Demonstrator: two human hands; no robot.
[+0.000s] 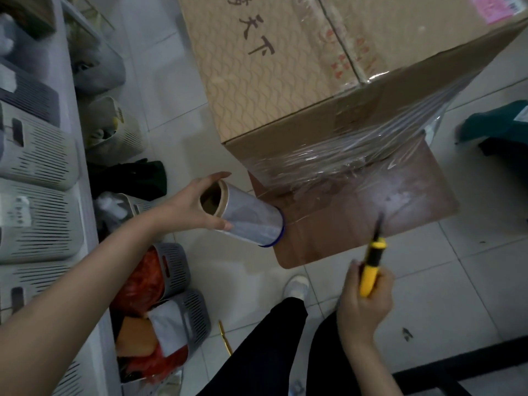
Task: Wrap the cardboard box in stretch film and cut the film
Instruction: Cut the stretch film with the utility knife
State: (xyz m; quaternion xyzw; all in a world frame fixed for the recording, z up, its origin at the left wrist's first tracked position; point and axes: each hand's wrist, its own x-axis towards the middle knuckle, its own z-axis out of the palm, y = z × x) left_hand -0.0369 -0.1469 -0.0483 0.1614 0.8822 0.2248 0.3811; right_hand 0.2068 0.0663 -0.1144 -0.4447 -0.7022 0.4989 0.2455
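Note:
A large cardboard box [285,67] stands on the tiled floor, its near side banded with clear stretch film [357,150]. My left hand [197,204] grips the roll of stretch film [248,218] by its cardboard core, held level just left of the box's near corner. A sheet of film runs from the roll to the box. My right hand [365,304] holds a yellow utility knife [371,264] with the blade out, pointing up toward the film below the box.
A brown cardboard sheet [371,224] lies under the box. Grey slotted baskets [37,218] line a shelf on the left, with more baskets [177,267] of goods on the floor. A teal object [497,124] sits at right. My legs and white shoe [297,287] stand at the bottom.

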